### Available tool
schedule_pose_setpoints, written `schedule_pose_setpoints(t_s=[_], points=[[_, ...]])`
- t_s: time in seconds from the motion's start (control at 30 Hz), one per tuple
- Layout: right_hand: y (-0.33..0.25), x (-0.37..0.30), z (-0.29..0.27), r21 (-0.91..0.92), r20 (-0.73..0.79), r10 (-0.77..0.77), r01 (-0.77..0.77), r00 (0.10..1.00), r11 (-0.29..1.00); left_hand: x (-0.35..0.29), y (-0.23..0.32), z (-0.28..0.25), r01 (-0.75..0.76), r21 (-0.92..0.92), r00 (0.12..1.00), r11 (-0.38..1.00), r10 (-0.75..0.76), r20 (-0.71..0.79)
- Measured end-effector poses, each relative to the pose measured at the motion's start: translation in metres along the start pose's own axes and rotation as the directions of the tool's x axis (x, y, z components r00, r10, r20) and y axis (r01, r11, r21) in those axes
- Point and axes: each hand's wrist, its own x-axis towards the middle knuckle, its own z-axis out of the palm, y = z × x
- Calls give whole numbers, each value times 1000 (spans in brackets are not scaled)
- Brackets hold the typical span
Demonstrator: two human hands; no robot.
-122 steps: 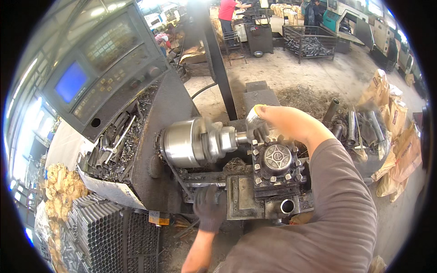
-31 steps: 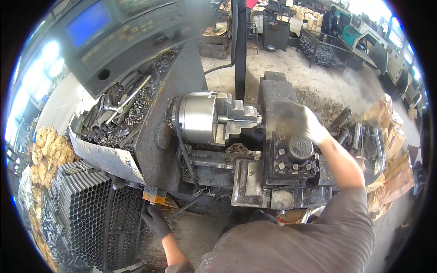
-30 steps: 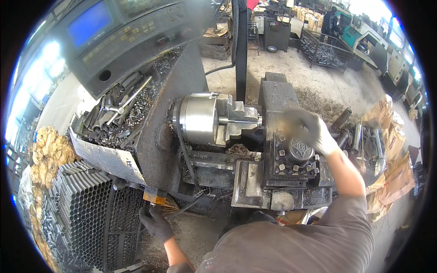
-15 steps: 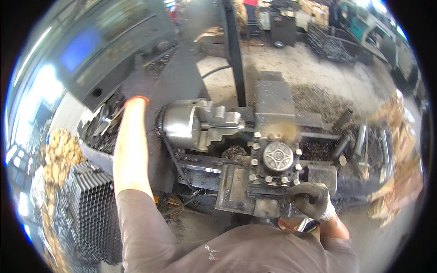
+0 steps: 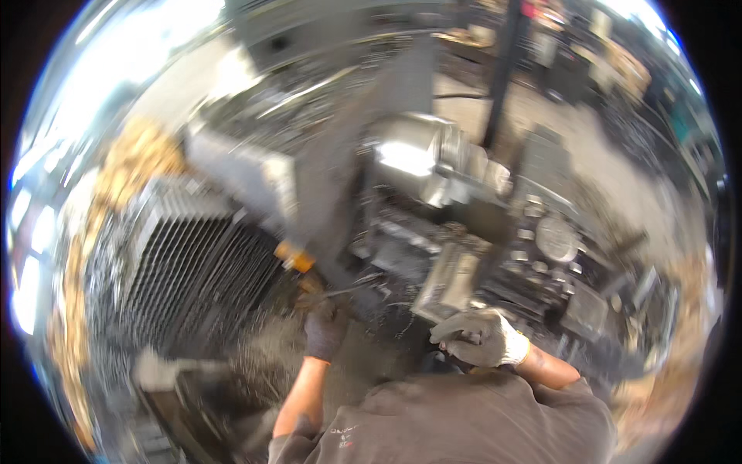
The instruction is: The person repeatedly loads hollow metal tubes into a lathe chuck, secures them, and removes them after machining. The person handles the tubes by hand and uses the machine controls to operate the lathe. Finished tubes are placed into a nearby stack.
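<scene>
Motion smears much of the head view. My left hand (image 5: 325, 331), in a dark glove, hangs low in front of the lathe. It is just below a yellow-orange part (image 5: 295, 257) and beside a brownish blurred object (image 5: 309, 290); whether it grips anything is unclear. A grey glove with a white cuff covers my right hand (image 5: 481, 338), whose fingers are curled at the near side of the lathe carriage (image 5: 452, 282). What lies within those fingers is hidden. Beyond stand the shiny lathe chuck (image 5: 410, 147) and the tool post with its round cap (image 5: 556, 238).
Stacked dark square bars or tubes (image 5: 193, 263) rise at the left, with tan sacks (image 5: 143, 158) behind them. A dark upright post (image 5: 506, 73) stands past the chuck. Brown wrapping (image 5: 692, 325) lies at the far right.
My left hand has come down from the far left by the headstock to low before the lathe. The whole view has swung left. My right hand stays near the carriage, fingers still curled.
</scene>
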Motion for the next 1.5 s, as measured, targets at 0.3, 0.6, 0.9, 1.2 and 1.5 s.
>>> schedule_pose_setpoints(t_s=[0.3,0.6,0.9,1.2,1.5], points=[[91,159,278,-210,611,13,146,792,967,-504,-368,15,960,-254,114,114,-993,-15],[305,255,442,-390,921,309,584,238,712,-745,-292,196,973,232,10,-10,-997,-83],[398,400,604,150,925,367,981,-94,-126,-652,-214,231,329,-689,-724,-645,-641,254],[180,404,816,20,999,31,968,-29,248,-811,-152,114,-267,-961,-912,75,302,277],[47,245,833,-342,917,398,534,12,773,-893,-115,112,-212,-969,-866,124,436,246]])
